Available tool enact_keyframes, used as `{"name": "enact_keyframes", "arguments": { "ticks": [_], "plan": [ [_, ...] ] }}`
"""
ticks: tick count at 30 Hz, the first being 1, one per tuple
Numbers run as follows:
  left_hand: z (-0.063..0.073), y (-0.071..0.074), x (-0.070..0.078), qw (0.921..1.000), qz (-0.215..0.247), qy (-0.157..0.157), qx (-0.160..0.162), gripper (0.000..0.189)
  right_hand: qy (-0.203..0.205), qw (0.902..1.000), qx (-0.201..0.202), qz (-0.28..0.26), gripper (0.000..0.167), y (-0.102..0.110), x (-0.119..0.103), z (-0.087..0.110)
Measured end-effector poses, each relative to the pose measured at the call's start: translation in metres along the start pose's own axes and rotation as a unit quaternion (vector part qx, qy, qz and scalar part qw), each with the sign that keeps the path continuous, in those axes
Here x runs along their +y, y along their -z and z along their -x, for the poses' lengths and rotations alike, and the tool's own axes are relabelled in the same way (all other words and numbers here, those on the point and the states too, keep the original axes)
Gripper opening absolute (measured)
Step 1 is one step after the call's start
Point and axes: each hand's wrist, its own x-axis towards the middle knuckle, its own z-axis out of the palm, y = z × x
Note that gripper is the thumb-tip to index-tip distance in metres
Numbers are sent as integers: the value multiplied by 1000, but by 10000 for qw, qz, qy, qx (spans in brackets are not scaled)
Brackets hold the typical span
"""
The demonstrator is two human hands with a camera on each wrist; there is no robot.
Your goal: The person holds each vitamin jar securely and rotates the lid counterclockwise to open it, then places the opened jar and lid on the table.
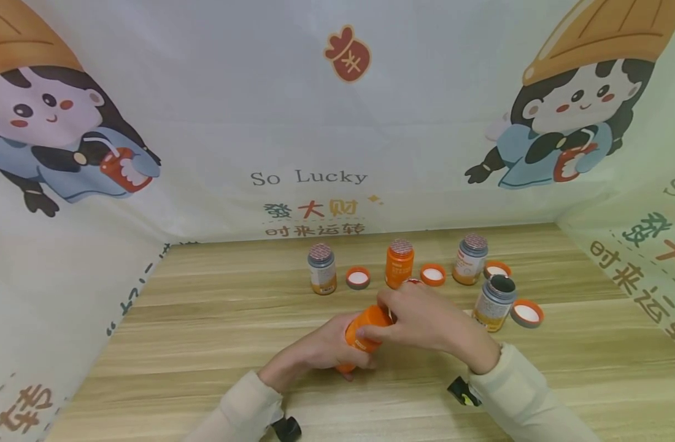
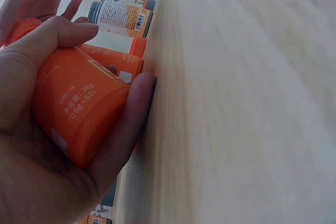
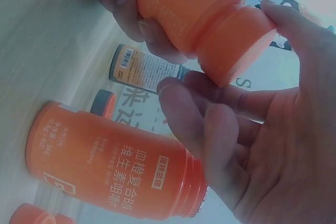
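My left hand (image 1: 333,342) grips an orange bottle (image 2: 79,95) round its body, holding it tilted over the wooden table. Its screw cap (image 3: 237,44), also orange, sits on the neck. From the other side my right hand (image 1: 426,314) pinches this cap between thumb and fingertips. Just behind the hands stands a second orange bottle (image 3: 113,163), uncapped, with a foil seal over its mouth. An upturned orange cap (image 1: 432,275) lies beside that one. In the head view the right hand partly hides the held bottle's cap.
Behind the hands, a grey bottle (image 1: 323,271) with a foil-sealed mouth stands left beside an upturned cap (image 1: 358,279). At right are another foil-sealed grey bottle (image 1: 470,261) and a grey bottle (image 1: 493,306) with a dark open mouth, near an upturned cap (image 1: 527,314). Printed cloth (image 1: 221,135) walls the table.
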Motion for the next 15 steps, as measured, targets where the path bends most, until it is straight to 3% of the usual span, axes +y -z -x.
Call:
{"name": "enact_keyframes", "arguments": {
  "ticks": [15],
  "plan": [
    [-1,0,-1,10000,1,-33,16,48,24,9995,-111,282,43,1,1,1]
  ]
}}
